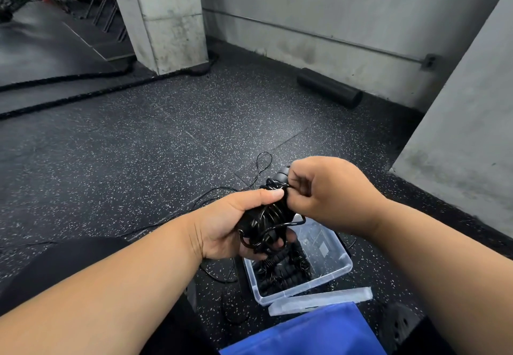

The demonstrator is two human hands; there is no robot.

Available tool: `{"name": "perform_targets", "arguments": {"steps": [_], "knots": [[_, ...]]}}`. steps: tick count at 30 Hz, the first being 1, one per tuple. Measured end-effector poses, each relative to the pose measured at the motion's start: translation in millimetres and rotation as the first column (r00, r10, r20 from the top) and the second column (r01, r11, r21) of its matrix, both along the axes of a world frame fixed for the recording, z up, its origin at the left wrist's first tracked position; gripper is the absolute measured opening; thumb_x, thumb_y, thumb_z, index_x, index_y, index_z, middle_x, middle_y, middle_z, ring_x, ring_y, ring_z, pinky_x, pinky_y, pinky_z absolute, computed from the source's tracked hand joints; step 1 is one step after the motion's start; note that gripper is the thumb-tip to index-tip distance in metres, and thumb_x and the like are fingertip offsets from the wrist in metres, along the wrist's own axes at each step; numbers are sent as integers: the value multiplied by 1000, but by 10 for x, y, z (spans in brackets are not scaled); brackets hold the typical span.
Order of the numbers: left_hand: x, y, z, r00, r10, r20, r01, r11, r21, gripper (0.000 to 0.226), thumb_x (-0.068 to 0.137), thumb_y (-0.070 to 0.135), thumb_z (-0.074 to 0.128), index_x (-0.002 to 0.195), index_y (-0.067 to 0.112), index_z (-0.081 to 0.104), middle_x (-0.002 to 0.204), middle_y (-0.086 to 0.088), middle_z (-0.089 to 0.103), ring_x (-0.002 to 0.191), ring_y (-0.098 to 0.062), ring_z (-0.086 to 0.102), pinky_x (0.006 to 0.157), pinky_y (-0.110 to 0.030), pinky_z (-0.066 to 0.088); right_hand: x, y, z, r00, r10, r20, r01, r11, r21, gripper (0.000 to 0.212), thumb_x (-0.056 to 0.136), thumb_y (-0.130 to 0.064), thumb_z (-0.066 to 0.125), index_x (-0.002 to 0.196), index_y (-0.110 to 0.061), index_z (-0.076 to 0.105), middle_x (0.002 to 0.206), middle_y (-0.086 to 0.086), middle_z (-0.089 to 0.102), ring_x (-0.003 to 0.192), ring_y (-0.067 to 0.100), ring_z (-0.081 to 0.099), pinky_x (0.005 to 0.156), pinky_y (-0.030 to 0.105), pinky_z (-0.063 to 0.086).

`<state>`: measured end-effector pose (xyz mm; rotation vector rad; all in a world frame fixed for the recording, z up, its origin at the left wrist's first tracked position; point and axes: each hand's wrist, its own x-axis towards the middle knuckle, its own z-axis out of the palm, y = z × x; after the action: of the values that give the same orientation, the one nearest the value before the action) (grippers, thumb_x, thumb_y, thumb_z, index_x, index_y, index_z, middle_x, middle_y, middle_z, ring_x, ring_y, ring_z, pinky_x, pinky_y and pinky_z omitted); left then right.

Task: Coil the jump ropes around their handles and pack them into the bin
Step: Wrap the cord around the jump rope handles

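Note:
My left hand [236, 224] grips a black jump rope bundle [266, 216], its thin cord wound in loops around the handles. My right hand [330, 191] pinches the cord at the bundle's upper end, by the handle tip [283, 174]. Both hands hover just above a clear plastic bin [338, 268] on the floor. Inside the bin lie other coiled black jump ropes [283, 268]. A loose stretch of thin black cord [261, 166] trails over the floor beyond the hands.
The bin's clear lid [322, 299] lies in front of it, next to a blue cloth [313, 332]. A black foam roller [329, 88] rests by the concrete wall. Thick battle ropes [83, 85] run across the speckled floor at left, around a pillar [163, 18].

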<state>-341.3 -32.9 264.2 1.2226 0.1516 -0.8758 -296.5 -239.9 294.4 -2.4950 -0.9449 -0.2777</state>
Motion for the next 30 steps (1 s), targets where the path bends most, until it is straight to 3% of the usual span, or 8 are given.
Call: {"name": "perform_targets", "arguments": {"steps": [2, 8, 12, 15, 19, 21, 24, 30], "knots": [[8, 9, 27, 1000, 9, 1, -9, 999, -43, 55, 73, 51, 79, 115, 18, 70, 112, -19, 74, 80, -22, 71, 52, -25, 53, -31, 42, -8, 997, -28, 74, 29, 1000, -2, 26, 83, -33, 61, 69, -25, 41, 66, -10, 50, 64, 11, 47, 57, 33, 40], [26, 60, 35, 995, -33, 94, 41, 995, -93, 96, 47, 52, 103, 125, 11, 66, 118, -18, 74, 89, -23, 73, 64, -32, 60, -36, 95, -77, 993, -108, 47, 102, 988, 116, 16, 91, -29, 64, 82, -23, 52, 66, -9, 55, 64, 13, 51, 59, 36, 45], [10, 5, -9, 989, 25, 149, -14, 997, -74, 71, 62, 30, 100, 121, 7, 70, 117, -18, 74, 92, -22, 74, 76, -35, 63, -6, 114, -118, 998, -54, -24, 57, 991, 124, 9, 92, -22, 64, 90, -25, 56, 70, -9, 57, 65, 12, 52, 62, 38, 47], [-19, -97, -35, 971, 148, 187, -140, 988, -57, 40, 80, 19, 79, 117, 8, 69, 104, -14, 76, 89, -18, 73, 75, -29, 60, 23, 126, -128, 998, -32, 63, 25, 994, 102, 10, 89, -17, 65, 88, -22, 56, 81, -10, 53, 71, 16, 49, 65, 36, 41], [-39, -108, -45, 981, 179, 80, -169, 979, -117, 37, 82, 25, 75, 116, 10, 72, 103, -13, 75, 109, -38, 71, 88, -45, 60, 34, 130, -132, 983, 17, 183, -27, 998, 55, 13, 88, -12, 65, 85, -15, 53, 79, -3, 52, 67, 21, 46, 60, 38, 36], [-47, -85, -39, 982, 182, 42, -173, 972, -159, 31, 83, 25, 75, 109, 9, 78, 102, -14, 74, 100, -40, 75, 87, -53, 63, 28, 145, -137, 966, 40, 257, -48, 999, 25, 22, 88, -13, 64, 81, -18, 44, 75, -2, 50, 61, 24, 44, 54, 40, 35], [-76, -99, -27, 982, 185, 29, -177, 968, -177, 23, 88, 30, 78, 103, 13, 81, 102, -13, 75, 91, -33, 76, 78, -49, 66, 29, 164, -138, 958, 30, 287, -52, 996, 68, 36, 88, -12, 66, 78, -25, 34, 70, -5, 44, 57, 22, 39, 50, 37, 34], [-88, -194, 33, 960, 279, 6, -276, 953, -128, 64, 86, 78, 51, 105, 22, 78, 96, -10, 72, 84, -31, 75, 72, -45, 64, -5, 180, -160, 964, 18, 266, -48, 993, 107, 30, 87, -10, 69, 74, -18, 43, 72, -1, 48, 56, 27, 46, 48, 42, 42]]}}
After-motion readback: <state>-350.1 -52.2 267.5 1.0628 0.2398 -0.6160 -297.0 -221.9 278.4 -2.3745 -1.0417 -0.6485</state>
